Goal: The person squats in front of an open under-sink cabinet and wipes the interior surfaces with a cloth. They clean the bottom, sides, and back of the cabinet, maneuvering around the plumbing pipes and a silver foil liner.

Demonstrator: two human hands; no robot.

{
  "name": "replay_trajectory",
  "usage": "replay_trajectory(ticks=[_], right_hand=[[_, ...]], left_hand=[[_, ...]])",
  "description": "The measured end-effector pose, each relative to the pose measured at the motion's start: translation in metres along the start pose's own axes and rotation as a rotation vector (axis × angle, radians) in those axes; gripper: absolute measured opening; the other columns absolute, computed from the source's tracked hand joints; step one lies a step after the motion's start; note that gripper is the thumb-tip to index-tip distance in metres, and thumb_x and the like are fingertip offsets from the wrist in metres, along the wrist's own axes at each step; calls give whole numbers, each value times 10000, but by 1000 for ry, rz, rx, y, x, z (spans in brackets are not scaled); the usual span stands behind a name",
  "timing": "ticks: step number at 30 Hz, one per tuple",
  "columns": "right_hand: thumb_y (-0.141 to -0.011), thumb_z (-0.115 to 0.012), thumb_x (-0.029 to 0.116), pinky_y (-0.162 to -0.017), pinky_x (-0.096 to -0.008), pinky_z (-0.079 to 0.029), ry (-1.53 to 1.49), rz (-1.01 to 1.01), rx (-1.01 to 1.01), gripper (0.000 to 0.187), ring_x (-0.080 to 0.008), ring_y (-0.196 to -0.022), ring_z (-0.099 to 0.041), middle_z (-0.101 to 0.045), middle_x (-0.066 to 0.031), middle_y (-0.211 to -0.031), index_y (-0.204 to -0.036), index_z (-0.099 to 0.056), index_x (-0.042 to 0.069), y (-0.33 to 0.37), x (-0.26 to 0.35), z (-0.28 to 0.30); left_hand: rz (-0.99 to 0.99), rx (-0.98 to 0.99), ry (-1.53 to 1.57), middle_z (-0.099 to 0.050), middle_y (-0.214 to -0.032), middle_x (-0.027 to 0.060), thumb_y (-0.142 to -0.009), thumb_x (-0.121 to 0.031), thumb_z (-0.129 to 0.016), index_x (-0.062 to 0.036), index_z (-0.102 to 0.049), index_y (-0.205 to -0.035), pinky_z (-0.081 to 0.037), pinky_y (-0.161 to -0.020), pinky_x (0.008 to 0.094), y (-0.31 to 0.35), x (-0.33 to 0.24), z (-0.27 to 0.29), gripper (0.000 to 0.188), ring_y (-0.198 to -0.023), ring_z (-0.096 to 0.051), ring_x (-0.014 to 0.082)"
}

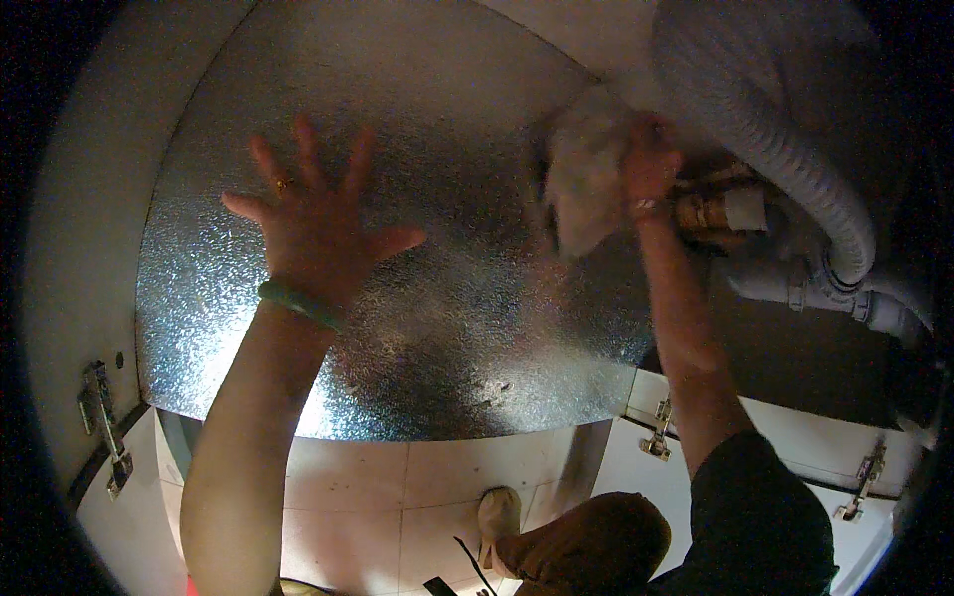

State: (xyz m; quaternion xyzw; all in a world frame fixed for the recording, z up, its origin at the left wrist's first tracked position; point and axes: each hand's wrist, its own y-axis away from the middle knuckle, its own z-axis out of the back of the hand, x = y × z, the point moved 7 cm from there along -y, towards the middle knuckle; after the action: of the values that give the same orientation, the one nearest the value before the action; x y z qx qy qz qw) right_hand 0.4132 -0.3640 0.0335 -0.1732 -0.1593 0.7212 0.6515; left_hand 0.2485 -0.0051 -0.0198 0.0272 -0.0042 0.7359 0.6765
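Note:
Inside a cabinet, my left hand (316,223) is open with fingers spread over the silver foil-like lining (447,328) of the cabinet floor. A ring is on one finger, and a green bangle (298,306) circles that wrist. Farther back on the right, my right hand (651,171) is closed on a pale crumpled cloth (588,179), which lies against the lining by its far right edge. Dim light and blur hide the exact finger grip. Just right of that wrist is a brownish cylindrical object (704,212) with a pale end.
A grey corrugated drain hose (795,159) bends down the right side to a pale pipe fitting (825,293). Metal hinges (104,427) mark the open door at left; another hinge (658,432) is at right. Beyond the cabinet's front edge lies a tiled floor (368,497).

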Motion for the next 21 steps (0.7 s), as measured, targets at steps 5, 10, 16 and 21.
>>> replay_trajectory(ticks=[5,10,16,21], right_hand=[[-926,-578,299,-881,-456,-514,461,-106,248,313,-373,-1000,-644,-658,-192,-1137,-1135,-673,86,-43,-71,-34],[-913,-586,333,-912,-468,-496,432,164,256,368,-367,-1053,-626,-623,-166,-1234,-1205,-628,112,-35,-138,-99],[-920,-555,378,-895,-492,-488,447,56,418,449,-382,-1031,-632,-622,-160,-1242,-1303,-515,147,-43,-122,-94],[-926,-530,415,-880,-512,-481,338,23,476,528,-395,-1013,-637,-621,-155,-1250,-1384,-421,176,-57,-25,-91]], left_hand=[[4,56,-18,-175,-1592,177,-738,-859,-405,-329,-228,-1532,-285,-889,819,4,6,0,971,-1393,-173,555],[-13,-37,-52,-198,-1585,176,-735,-858,-411,-330,-247,-1525,-280,-890,818,6,5,-5,964,-1392,-186,550],[10,-96,1,-240,-1569,174,-733,-850,-430,-327,-292,-1510,-272,-893,819,7,9,-9,947,-1388,-199,547],[-6,-61,-16,-237,-1571,171,-739,-842,-442,-330,-293,-1510,-284,-901,807,7,0,-2,938,-1390,-200,542]])
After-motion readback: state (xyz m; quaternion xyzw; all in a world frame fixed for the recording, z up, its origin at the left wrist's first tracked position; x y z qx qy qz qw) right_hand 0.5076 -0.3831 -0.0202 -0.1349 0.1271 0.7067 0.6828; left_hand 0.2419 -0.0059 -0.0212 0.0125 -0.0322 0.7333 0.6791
